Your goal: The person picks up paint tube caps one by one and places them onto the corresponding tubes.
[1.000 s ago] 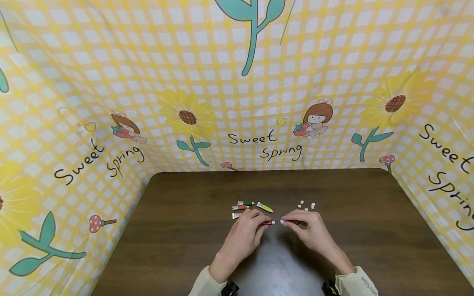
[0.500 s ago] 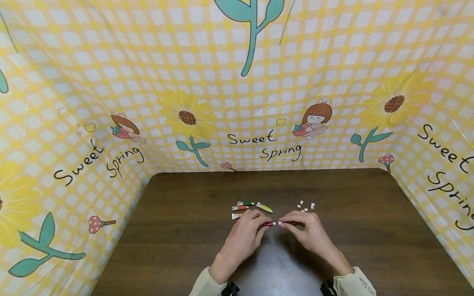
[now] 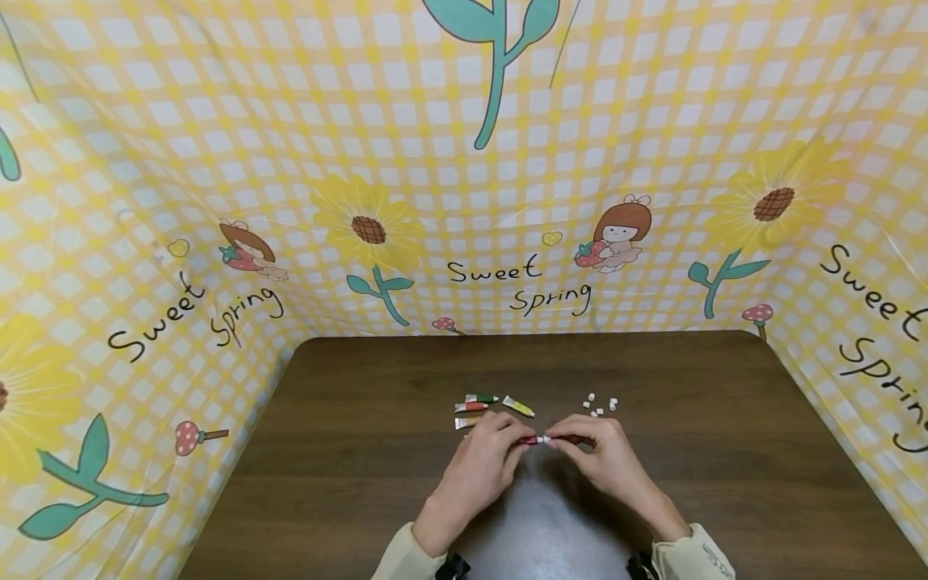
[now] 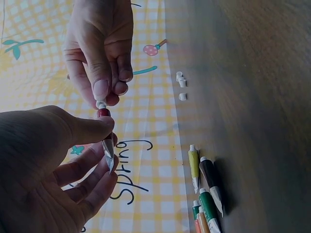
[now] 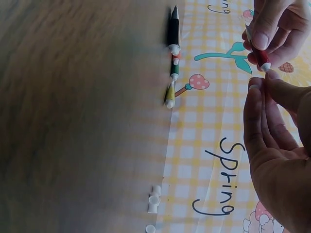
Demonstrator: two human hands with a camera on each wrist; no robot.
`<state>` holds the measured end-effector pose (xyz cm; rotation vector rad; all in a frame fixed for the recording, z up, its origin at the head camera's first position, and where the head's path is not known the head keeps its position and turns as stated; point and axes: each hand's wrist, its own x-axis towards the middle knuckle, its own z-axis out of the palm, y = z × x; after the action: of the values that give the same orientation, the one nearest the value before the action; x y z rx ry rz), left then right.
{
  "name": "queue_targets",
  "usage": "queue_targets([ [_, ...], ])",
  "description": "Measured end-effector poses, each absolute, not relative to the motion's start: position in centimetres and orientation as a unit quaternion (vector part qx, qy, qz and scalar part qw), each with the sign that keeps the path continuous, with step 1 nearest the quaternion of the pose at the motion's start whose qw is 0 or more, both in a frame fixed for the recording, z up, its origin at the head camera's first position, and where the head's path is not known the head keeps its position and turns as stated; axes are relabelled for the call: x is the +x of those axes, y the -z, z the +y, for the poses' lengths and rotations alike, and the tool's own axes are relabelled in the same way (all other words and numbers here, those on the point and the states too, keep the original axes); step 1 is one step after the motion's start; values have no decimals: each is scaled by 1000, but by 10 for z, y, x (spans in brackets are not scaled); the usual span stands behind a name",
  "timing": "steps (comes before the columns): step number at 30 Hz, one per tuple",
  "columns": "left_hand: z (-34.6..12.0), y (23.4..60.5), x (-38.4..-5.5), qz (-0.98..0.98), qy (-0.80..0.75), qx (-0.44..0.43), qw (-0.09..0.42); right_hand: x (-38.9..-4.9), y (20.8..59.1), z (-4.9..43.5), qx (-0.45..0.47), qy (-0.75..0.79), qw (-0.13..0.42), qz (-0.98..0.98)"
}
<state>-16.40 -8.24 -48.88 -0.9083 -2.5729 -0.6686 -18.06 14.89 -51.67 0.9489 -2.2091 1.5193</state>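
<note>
My left hand (image 3: pixel 474 463) pinches a small dark red paint tube (image 4: pixel 104 112) between thumb and fingers, its white nozzle pointing toward the right hand. With thumb and fingertips, my right hand (image 3: pixel 612 455) holds a small white cap (image 3: pixel 547 439) at the nozzle end. Cap and nozzle appear to touch in the head view; fingertips partly hide the cap in both wrist views. Beyond the left hand lie more paint tubes: a yellow one (image 3: pixel 518 406), a green one (image 3: pixel 482 399), an orange-red one (image 3: pixel 471 408) and a black one (image 4: pixel 211 179).
Several loose white caps (image 3: pixel 613 402) lie on the dark wooden table (image 3: pixel 362 467) beyond the right hand. An ochre tube (image 4: pixel 202 221) lies among the others. A yellow checked cloth (image 3: pixel 464 201) hangs around the table's back and sides.
A gap showed between the tube's nozzle and the white cap. My right hand has moved slightly left, bringing the cap against the nozzle. The other tubes stay put.
</note>
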Motion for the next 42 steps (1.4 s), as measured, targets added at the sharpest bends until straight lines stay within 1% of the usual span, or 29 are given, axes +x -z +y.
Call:
queue_targets([
  [6,-82,489,-164,-902,233,-322,168,-180,517,148,322,-531,138,-771],
  [15,-81,487,-163,-903,235,-322,163,-181,518,148,335,-525,148,-768],
  [25,-81,487,-162,-902,234,-322,169,-181,522,147,328,-531,128,-771],
  [31,-81,488,-162,-901,235,-322,172,-180,522,145,329,-528,127,-772],
  [38,-81,487,-161,-901,234,-322,172,-179,523,143,308,-521,111,-788],
  [42,-80,487,-161,-902,234,-322,167,-178,524,142,300,-509,114,-798],
])
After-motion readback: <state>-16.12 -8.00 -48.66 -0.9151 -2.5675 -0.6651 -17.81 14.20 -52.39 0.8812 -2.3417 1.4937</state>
